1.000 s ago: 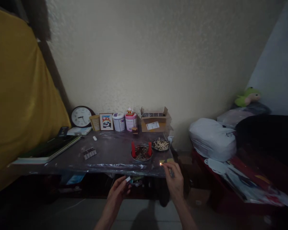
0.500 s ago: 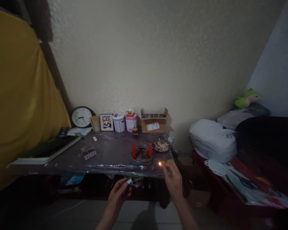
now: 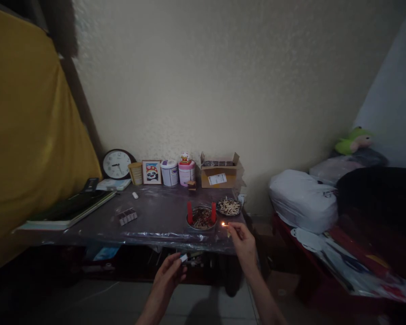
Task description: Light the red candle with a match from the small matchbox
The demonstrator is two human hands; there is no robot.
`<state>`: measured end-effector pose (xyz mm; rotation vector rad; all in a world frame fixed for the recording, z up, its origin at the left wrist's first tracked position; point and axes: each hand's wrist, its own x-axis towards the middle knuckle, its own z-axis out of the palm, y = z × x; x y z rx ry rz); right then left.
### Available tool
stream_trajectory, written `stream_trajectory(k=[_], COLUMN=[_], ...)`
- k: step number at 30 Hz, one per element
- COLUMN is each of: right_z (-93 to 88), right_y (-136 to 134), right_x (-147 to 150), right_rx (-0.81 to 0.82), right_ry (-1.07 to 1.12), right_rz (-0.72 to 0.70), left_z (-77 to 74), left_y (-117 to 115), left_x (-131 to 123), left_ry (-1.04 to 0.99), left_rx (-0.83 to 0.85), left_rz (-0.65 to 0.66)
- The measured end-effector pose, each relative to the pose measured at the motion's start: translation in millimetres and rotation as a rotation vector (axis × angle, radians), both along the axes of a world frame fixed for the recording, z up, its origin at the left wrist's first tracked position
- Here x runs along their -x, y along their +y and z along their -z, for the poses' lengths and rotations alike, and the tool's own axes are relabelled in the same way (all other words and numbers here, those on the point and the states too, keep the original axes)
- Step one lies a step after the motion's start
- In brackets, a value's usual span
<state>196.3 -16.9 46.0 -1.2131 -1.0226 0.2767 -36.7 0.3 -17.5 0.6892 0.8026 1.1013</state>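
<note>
Between the thumb and fingers of my right hand (image 3: 244, 246) is a burning match (image 3: 224, 225), its flame pointing left over the table's front right corner. My left hand (image 3: 168, 275), lower and in front of the table edge, is closed on a small matchbox (image 3: 183, 257) with a white end showing. Two red candles (image 3: 190, 213) stand upright at either side of a round metal dish (image 3: 202, 228) filled with dark, speckled bits. The flame is just right of this dish, apart from the right candle. Behind it, a second dish (image 3: 228, 214) holds a heap of pale matchsticks.
Along the wall stand a clock (image 3: 117, 164), a framed panda picture (image 3: 152, 172), two tubs (image 3: 169, 173) and an open cardboard box (image 3: 218, 177). A pack of small boxes (image 3: 127, 216) lies at left on the plastic-covered table (image 3: 159, 207). White bags (image 3: 302, 198) sit at right.
My right hand has moved the lit match slightly left and up, closer to the right candle. My left hand stays nearly in place with the matchbox. The view has shifted slightly.
</note>
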Motion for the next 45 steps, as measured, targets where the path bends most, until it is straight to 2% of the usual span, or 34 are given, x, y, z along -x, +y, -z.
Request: stream_trajectory(k=[11,23,35,45], right_z=[-20.1,-31.3,-30.2,-29.3], right_y=[20.4,48.0,68.1,73.1], right_x=[-2.9,-7.2,-4.4,-2.8], right_rx=[-0.057,-0.092,-0.090,-0.081], right_ry=[0.088,0.128,0.162,0.157], right_rz=[-0.047,-0.028,0.003,-0.023], left_z=[-6.9,-2.1,-5.9,-7.5], left_y=[-0.3,1.6,1.7,3.1], left_x=[-0.2,1.8,1.9,1.9], left_ry=[-0.016,-0.029,-0.025,-0.015], left_rx=[0.015,0.017,0.057,0.055], left_rz=[0.009,0.032,0.004,0.005])
